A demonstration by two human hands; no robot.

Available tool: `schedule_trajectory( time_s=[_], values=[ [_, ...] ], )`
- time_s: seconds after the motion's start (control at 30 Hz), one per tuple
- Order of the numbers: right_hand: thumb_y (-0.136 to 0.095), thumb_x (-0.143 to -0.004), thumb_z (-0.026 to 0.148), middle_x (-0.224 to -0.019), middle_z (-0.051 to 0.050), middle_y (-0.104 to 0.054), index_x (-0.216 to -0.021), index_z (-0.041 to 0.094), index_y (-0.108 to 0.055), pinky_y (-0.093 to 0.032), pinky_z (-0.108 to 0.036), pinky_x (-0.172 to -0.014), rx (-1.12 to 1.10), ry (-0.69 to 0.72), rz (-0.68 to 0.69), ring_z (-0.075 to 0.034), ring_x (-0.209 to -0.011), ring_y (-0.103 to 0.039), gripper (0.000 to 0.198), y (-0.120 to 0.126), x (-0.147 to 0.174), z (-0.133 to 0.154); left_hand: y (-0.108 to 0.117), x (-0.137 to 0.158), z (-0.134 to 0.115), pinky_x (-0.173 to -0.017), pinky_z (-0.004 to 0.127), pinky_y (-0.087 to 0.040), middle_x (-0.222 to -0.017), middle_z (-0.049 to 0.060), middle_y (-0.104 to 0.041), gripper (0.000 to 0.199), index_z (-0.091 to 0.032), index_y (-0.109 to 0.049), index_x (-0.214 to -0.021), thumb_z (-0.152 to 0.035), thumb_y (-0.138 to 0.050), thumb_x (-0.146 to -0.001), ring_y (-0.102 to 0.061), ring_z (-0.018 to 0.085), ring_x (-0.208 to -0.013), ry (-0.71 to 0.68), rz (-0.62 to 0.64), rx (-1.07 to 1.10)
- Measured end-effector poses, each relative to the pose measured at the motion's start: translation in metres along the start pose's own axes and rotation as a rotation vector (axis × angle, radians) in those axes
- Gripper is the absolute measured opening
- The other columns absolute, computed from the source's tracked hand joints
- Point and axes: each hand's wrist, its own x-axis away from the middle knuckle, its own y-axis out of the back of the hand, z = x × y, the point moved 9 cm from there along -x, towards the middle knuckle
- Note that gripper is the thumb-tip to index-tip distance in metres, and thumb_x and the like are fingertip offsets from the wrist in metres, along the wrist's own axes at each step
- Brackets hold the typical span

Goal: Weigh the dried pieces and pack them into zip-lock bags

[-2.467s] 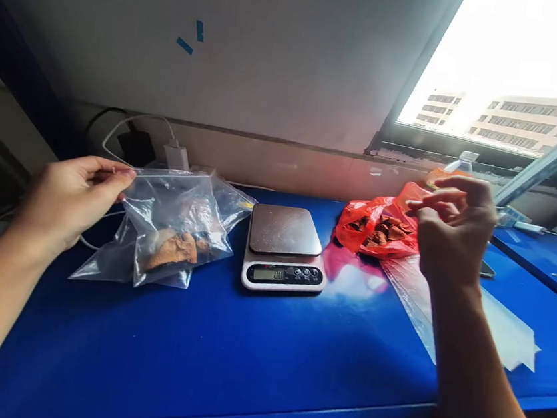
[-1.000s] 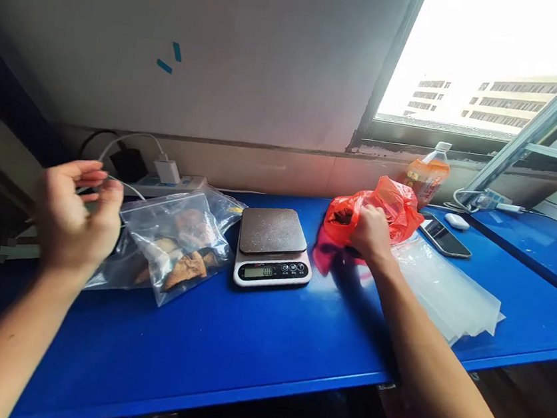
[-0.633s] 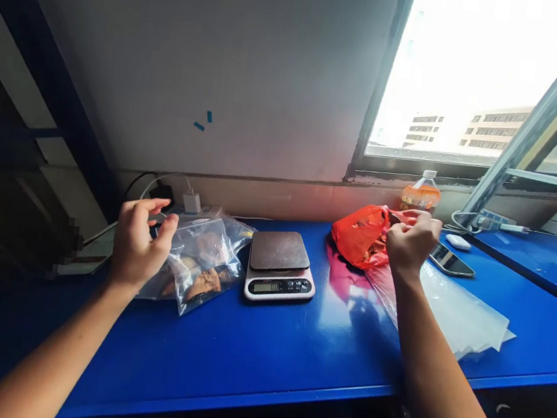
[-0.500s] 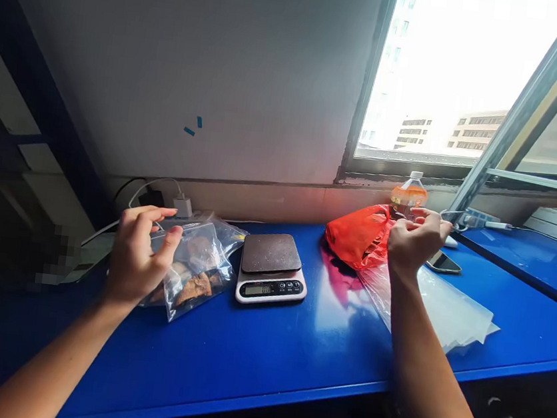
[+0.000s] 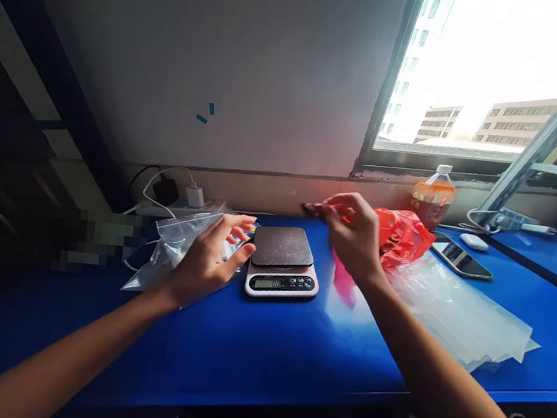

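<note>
My right hand (image 5: 353,234) is in the air above the desk, to the right of the kitchen scale (image 5: 284,250). Its fingertips pinch a small dark brown piece (image 5: 313,208), blurred, whose kind I cannot make out. My left hand (image 5: 213,252) holds nothing; its fingers are apart and curved beside the scale's left edge. Behind it lie clear zip-lock bags (image 5: 172,236), their contents mostly covered by the hand. Nothing rests on the scale's dark plate. The crumpled red plastic bag (image 5: 406,237) lies just right of my right hand, with its mouth partly open.
A stack of clear flat bags (image 5: 468,311) lies on the blue desk (image 5: 262,355) at right. Behind it are a phone (image 5: 464,257), a white earbud case (image 5: 474,242) and a bottle (image 5: 433,196). A charger (image 5: 194,195) with cables stands at back left.
My right hand has come left from above the red bag towards the scale, a dark brown piece now showing in its fingertips. My left hand has moved right, nearer the scale. The view has shifted.
</note>
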Motion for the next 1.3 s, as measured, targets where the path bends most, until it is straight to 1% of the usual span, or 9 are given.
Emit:
schedule_trajectory(
  time_s=[0.07,0.17,0.3,0.43,0.67,0.77,1.0,1.17,1.3],
  values=[
    [-0.053,-0.081,0.021,-0.082,-0.001,-0.058,-0.078,0.022,-0.055,-0.053,-0.027,-0.064,-0.082,0.005,0.164,-0.013,-0.072,-0.059,0.003,-0.048,0.013,0.016,-0.006,-0.009,-0.001,-0.083,0.038,-0.053,-0.106,0.008,-0.063,0.045,-0.020,-0.047,-0.126,-0.041,-0.057,-0.087,-0.064,0.021,-0.092,0.066,0.038,0.173],
    [-0.055,-0.079,0.018,-0.078,0.000,-0.057,-0.073,0.022,-0.056,-0.053,-0.025,-0.060,-0.138,-0.023,0.217,-0.012,-0.068,-0.058,0.007,-0.072,0.028,0.021,-0.016,-0.012,0.001,-0.086,0.038,-0.053,-0.100,0.007,-0.068,0.041,-0.020,-0.056,-0.117,-0.043,-0.062,-0.084,-0.066,0.022,-0.092,0.120,0.113,0.300],
    [-0.057,-0.079,0.020,-0.080,-0.001,-0.059,-0.076,0.020,-0.057,-0.055,-0.026,-0.063,-0.221,-0.062,0.163,-0.012,-0.071,-0.060,0.003,-0.062,0.036,0.014,-0.019,0.001,0.014,-0.083,0.035,-0.055,-0.095,0.006,-0.071,0.028,-0.020,-0.065,-0.098,-0.042,-0.066,-0.081,-0.068,0.021,-0.087,0.200,0.087,0.358],
    [-0.057,-0.082,0.024,-0.079,-0.001,-0.061,-0.081,0.020,-0.057,-0.056,-0.027,-0.065,-0.282,-0.090,0.135,-0.013,-0.072,-0.063,0.004,-0.058,0.046,0.015,-0.030,0.014,0.025,-0.076,0.035,-0.056,-0.089,0.006,-0.072,0.031,-0.019,-0.065,-0.092,-0.046,-0.069,-0.077,-0.069,0.022,-0.081,0.261,0.097,0.415],
    [-0.053,-0.085,0.021,-0.081,-0.001,-0.059,-0.079,0.020,-0.058,-0.049,-0.023,-0.054,-0.066,0.005,0.080,-0.009,-0.057,-0.058,0.007,-0.052,0.055,0.024,-0.041,0.018,0.028,-0.076,0.037,-0.055,-0.084,0.006,-0.070,0.043,-0.019,-0.059,-0.107,-0.055,-0.052,-0.086,-0.069,0.022,-0.077,0.371,0.156,0.565],
    [-0.051,-0.086,0.019,-0.080,-0.002,-0.058,-0.079,0.021,-0.058,-0.049,-0.024,-0.058,0.057,0.070,0.068,-0.011,-0.063,-0.058,0.010,-0.050,0.054,0.028,-0.045,0.020,0.024,-0.073,0.033,-0.054,-0.088,0.005,-0.068,0.053,-0.021,-0.048,-0.121,-0.051,-0.062,-0.081,-0.069,0.022,-0.082,0.343,0.180,0.573],
    [-0.051,-0.089,0.019,-0.084,-0.003,-0.057,-0.081,0.022,-0.057,-0.051,-0.026,-0.065,0.044,0.150,0.182,-0.013,-0.073,-0.057,0.010,-0.064,0.063,0.036,-0.047,0.020,0.027,-0.083,0.036,-0.053,-0.106,0.009,-0.067,0.042,-0.020,-0.055,-0.115,-0.041,-0.066,-0.080,-0.066,0.023,-0.096,0.274,0.134,0.448],
    [-0.054,-0.088,0.021,-0.090,-0.004,-0.056,-0.088,0.022,-0.057,-0.054,-0.026,-0.065,-0.005,0.134,0.241,-0.013,-0.075,-0.059,0.003,-0.069,0.066,0.034,-0.041,0.018,0.034,-0.081,0.037,-0.052,-0.097,0.008,-0.070,0.043,-0.018,-0.059,-0.116,-0.044,-0.062,-0.083,-0.067,0.024,-0.090,0.310,0.120,0.341],
    [-0.056,-0.086,0.021,-0.100,-0.006,-0.057,-0.100,0.022,-0.054,-0.054,-0.028,-0.069,0.016,0.166,0.319,-0.015,-0.082,-0.061,0.013,-0.074,0.068,0.035,-0.038,0.016,0.035,-0.080,0.036,-0.051,-0.095,0.008,-0.071,0.043,-0.017,-0.062,-0.114,-0.046,-0.062,-0.082,-0.067,0.023,-0.085,0.330,0.099,0.323]
  ],
)
